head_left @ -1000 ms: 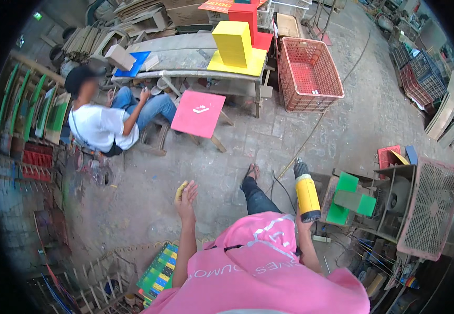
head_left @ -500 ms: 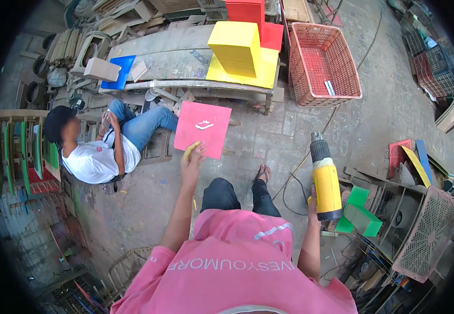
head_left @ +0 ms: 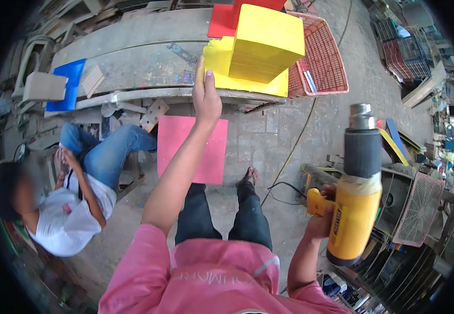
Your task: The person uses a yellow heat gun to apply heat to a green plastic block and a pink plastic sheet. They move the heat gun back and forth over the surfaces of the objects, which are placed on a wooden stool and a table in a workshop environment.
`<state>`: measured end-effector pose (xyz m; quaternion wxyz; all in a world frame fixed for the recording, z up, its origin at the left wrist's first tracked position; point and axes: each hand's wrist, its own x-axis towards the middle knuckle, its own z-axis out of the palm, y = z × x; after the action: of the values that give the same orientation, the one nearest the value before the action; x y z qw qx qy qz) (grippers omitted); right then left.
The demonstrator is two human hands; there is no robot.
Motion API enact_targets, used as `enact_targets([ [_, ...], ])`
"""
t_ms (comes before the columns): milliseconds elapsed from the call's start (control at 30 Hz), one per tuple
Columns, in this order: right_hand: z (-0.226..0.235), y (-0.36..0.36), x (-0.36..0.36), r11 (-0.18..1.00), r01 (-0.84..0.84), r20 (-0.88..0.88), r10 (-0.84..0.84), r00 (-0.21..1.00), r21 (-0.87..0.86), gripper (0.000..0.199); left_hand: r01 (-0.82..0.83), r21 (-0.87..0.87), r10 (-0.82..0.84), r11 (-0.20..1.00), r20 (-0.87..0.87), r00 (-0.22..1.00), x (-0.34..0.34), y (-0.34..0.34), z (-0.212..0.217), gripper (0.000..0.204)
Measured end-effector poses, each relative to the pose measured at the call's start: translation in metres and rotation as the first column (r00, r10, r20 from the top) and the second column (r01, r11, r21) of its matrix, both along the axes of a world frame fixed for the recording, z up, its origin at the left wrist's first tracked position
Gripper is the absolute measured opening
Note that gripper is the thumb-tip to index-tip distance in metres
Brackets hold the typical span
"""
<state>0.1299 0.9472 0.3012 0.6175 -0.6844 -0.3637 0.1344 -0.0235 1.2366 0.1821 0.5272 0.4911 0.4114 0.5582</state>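
My left hand [head_left: 207,99] is stretched forward at the near edge of a flat yellow board [head_left: 222,65] on a grey workbench [head_left: 143,57]. Its fingers are closed on a small yellow piece that barely shows against the board. A yellow box [head_left: 266,42] stands on that board, and a red board [head_left: 222,20] lies behind it. My right hand [head_left: 321,222] grips the handle of a yellow heat gun [head_left: 355,209], whose black barrel and metal nozzle point up. A pink square panel [head_left: 211,152] leans below the bench.
A person in a white shirt and blue jeans [head_left: 80,199] sits at my left beside the bench. A red wire basket [head_left: 321,57] stands right of the bench. A cable [head_left: 295,146] runs across the paved floor. Fan grilles and coloured parts [head_left: 415,204] crowd the right.
I have stepped closer to the bench. My left hand has risen and reached forward from the pink panel to the yellow board. The heat gun has come up on my right.
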Motion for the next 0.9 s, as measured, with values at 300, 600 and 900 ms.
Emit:
enact_targets([
  [300, -0.104, -0.01, -0.044, 0.952, 0.229, 0.26, -0.174, 0.95, -0.201, 0.054, 0.102, 0.084, -0.109, 0.991, 0.077, 0.991, -0.017, 0.018, -0.028, 0.052],
  [600, -0.132, -0.017, -0.051, 0.948, 0.25, 0.253, -0.198, 0.947, -0.195, 0.055, 0.108, 0.197, -0.111, 0.974, 0.004, 0.994, -0.031, 0.025, -0.054, 0.05],
  [900, -0.13, -0.015, -0.043, 0.96, 0.218, 0.254, -0.169, 0.952, -0.176, 0.057, 0.043, 0.261, -0.062, 0.964, 0.065, 0.996, -0.013, 0.063, -0.038, 0.055],
])
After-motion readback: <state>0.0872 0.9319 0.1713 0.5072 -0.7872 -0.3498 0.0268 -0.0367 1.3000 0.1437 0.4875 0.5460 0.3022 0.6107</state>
